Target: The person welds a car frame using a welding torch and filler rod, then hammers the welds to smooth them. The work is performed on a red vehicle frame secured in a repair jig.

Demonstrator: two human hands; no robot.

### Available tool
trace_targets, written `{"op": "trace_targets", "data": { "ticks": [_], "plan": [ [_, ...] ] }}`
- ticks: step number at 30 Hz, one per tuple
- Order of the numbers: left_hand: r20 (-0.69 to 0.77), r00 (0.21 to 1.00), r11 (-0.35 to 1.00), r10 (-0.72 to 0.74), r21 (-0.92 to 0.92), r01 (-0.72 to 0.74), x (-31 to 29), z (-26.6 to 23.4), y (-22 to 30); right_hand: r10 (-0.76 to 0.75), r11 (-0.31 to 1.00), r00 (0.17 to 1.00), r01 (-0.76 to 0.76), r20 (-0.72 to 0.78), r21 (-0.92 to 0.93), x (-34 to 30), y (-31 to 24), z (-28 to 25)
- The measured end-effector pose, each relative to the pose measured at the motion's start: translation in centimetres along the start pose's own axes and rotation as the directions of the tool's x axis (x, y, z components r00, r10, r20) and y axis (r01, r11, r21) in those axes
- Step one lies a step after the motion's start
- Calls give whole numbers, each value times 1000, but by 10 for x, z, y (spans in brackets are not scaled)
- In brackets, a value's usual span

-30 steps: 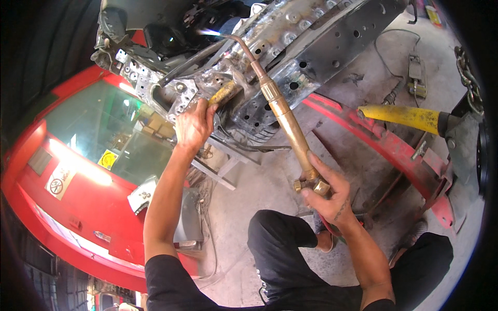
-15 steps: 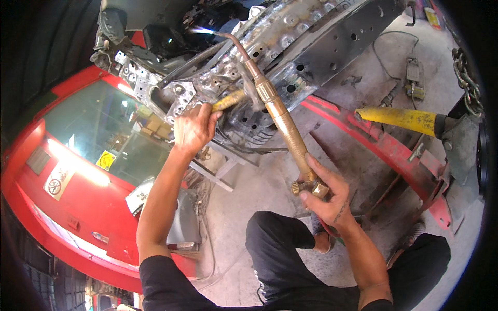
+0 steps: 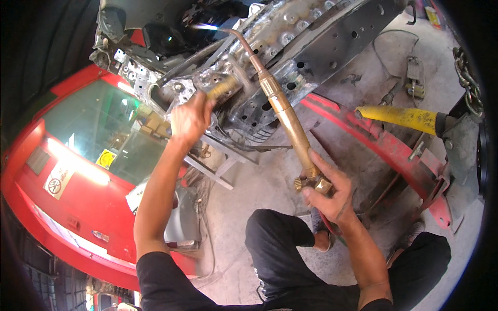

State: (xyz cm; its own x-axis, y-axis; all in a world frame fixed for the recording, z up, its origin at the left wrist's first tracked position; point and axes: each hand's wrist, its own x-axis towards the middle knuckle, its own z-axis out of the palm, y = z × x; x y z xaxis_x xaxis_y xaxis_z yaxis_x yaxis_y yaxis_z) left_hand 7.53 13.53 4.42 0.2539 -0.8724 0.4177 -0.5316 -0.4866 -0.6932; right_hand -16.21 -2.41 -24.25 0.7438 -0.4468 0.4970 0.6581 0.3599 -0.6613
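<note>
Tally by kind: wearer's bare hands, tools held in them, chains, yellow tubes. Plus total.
Hands: 2 (left hand, right hand)
Held tools: 2 (yellow-handled tool, blurred; brass torch, lit)
Chains: 1 (chain, right side)
Yellow tubes: 1 (yellow tube)
Total: 6

Floor: grey concrete, stained. Lying directly on it:
- Tool, one, grey with yellow end; towards the right edge, far half.
- Cable, one, thin, dark; curving beside the tool.
- Scrap, one, small, dark; far half, left of the tool.
- Cord, one, long, grey; trailing near the left edge.
- Sandalled foot, one; near half.
</note>
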Motion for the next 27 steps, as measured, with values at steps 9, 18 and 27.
{"op": "trace_targets", "data": {
  "ticks": [9, 18, 27],
  "plan": [
    [-103, 989, 990, 106, -85, -115, -4, -1, 22, 26, 1000, 999, -25, -27, 16, 3, -6, -5],
    [-87, 995, 996, -51, -70, 45, 3, 14, 34, -20, 999, 1000, 20, 1, -34, 3, -5, -6],
    [-45, 997, 998, -65, 1, 65, 7, 13, 7, 14, 1000, 1000, -14, -13, -5, 3, -8, -7]
  ]
}}
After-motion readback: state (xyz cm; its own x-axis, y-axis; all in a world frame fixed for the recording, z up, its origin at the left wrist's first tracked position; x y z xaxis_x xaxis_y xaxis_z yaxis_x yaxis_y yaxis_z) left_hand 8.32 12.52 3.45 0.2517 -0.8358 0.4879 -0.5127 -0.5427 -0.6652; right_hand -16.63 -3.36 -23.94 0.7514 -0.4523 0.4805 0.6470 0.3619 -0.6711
